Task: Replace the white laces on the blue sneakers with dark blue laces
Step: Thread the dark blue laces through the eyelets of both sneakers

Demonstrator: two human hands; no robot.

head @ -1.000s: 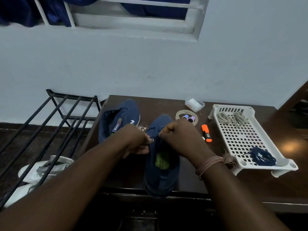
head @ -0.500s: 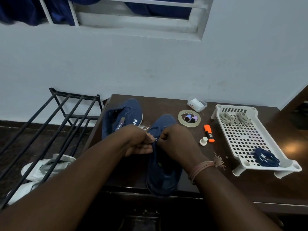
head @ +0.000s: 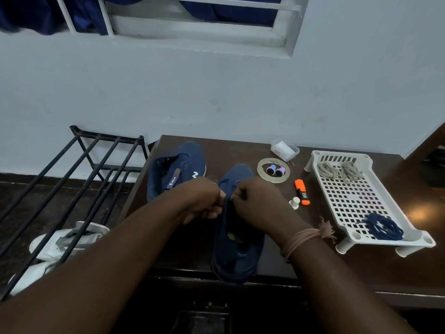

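Observation:
A blue sneaker (head: 237, 249) lies toe-away at the table's front edge. My left hand (head: 204, 201) and my right hand (head: 257, 201) meet over its eyelet rows, fingers curled, each pinching a dark blue lace that is barely visible against the shoe. A second blue sneaker (head: 175, 169), with no lace, sits to the left behind my left hand. Two coiled white laces (head: 339, 171) lie at the far end of a white perforated tray (head: 356, 201). A coiled dark blue lace (head: 382, 229) lies at the tray's near end.
On the dark wooden table (head: 385, 268) sit a tape roll (head: 273, 171) with two small spools inside, an orange highlighter (head: 302, 195), a small white cap (head: 295, 203) and a clear box (head: 284, 150). A black metal rack (head: 72, 169) stands left, white shoes (head: 62, 244) under it.
Both hands have stayed on the near sneaker and drawn closer together over the eyelets. The view has shifted slightly.

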